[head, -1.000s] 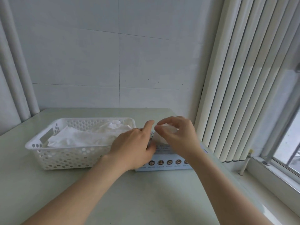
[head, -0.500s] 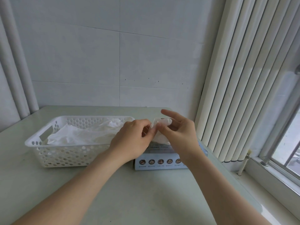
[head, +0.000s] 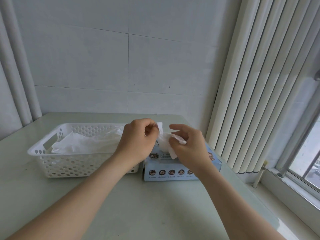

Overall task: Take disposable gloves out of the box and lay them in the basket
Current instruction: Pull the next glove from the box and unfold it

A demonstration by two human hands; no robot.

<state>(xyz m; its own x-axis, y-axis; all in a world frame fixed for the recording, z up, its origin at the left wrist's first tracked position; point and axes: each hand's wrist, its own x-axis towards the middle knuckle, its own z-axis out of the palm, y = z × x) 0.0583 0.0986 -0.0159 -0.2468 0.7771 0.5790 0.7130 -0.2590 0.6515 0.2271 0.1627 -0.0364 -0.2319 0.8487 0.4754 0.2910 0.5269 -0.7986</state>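
Pinching a glove (head: 164, 144) just above the box (head: 173, 172), the left hand (head: 136, 141) and right hand (head: 188, 146) each grip one end. Other gloves (head: 83, 144) already lie in the basket (head: 52, 163) beside it; this one is not yet laid in.

Top slot of pale blue cardboard glove box (head: 166, 166): hidden behind left hand (head: 136, 141), right hand (head: 188, 144) and the thin white crumpled glove (head: 164, 142) between them. Box front, right end: covered by right wrist, last of the icons (head: 170, 172) half seen. Print under icons too small to read. White perforated plastic basket (head: 69, 163): near right corner behind left forearm. Far right, glass window (head: 310, 161) cut by the edge.
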